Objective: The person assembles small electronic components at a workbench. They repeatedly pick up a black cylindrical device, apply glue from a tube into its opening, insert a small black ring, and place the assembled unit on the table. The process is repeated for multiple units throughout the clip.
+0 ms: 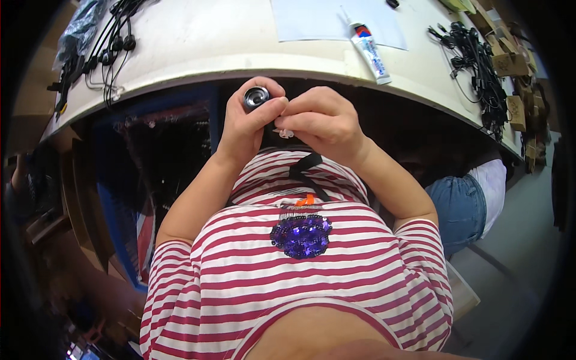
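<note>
Just off the table's near edge, my left hand (pixel 245 123) is wrapped round a black round part (pixel 255 97) with a shiny ringed end, like a lens barrel; the end faces up. My right hand (pixel 327 120) is beside it, thumb and fingers pinched together, its fingertips meeting my left thumb. A small whitish, partly see-through piece (pixel 286 133) pokes out below the pinched fingers. Its kind is too small to tell, and the fingers cover the rest of it.
On the pale table (pixel 198 45) ahead lie a white sheet (pixel 318 24) and a white-and-blue tube (pixel 372 57) with a thin nozzle. Black cables (pixel 111 51) lie left, more cables (pixel 477 72) right, beside small cardboard boxes (pixel 510 65). A blue-rimmed bin (pixel 114 198) stands below left.
</note>
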{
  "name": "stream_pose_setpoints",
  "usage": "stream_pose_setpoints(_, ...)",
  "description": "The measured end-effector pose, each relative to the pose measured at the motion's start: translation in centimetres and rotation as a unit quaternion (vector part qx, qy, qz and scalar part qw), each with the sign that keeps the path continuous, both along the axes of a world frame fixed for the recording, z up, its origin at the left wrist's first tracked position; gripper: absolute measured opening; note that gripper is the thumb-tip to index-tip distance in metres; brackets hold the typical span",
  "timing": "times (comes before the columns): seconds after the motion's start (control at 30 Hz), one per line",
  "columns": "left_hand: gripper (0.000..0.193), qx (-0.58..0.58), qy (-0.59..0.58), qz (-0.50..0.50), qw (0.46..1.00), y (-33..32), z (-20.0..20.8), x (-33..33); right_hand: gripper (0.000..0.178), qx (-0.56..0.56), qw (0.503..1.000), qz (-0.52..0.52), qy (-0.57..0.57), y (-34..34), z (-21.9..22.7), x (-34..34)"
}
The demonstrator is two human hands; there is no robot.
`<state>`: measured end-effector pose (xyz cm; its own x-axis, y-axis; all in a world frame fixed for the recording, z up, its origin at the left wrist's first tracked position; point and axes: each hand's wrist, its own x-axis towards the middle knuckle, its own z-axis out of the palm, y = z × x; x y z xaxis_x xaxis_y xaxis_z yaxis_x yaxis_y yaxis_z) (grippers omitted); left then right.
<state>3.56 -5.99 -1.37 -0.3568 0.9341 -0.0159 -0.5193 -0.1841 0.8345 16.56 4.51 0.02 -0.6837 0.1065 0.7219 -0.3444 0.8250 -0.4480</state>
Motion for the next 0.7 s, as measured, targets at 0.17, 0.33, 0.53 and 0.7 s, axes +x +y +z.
stream_pose_setpoints(0.17,0.011,-0.015,-0.007,-0.008,1.000,0.8,1.3,-1.0,0.024,0.002,0.987,-0.154,-0.054,4.0,2.7,1.9)
stream_pose_setpoints(0.33,0.009,-0.046,0.073,0.014,0.996,2.2,4.6,-0.6,0.021,0.004,0.889,-0.406,-0.211,11.4,3.3,2.0)
stream_pose_setpoints(0.53,0.014,-0.093,0.162,0.012,0.982,4.1,4.5,-1.4,0.021,-0.222,0.882,-0.322,-0.264,11.5,3.9,0.2)
stream_pose_setpoints(0.7,0.021,-0.097,0.174,0.028,0.980,4.5,3.4,-1.6,0.015,-0.337,0.920,-0.139,-0.146,5.9,4.2,-0.8)
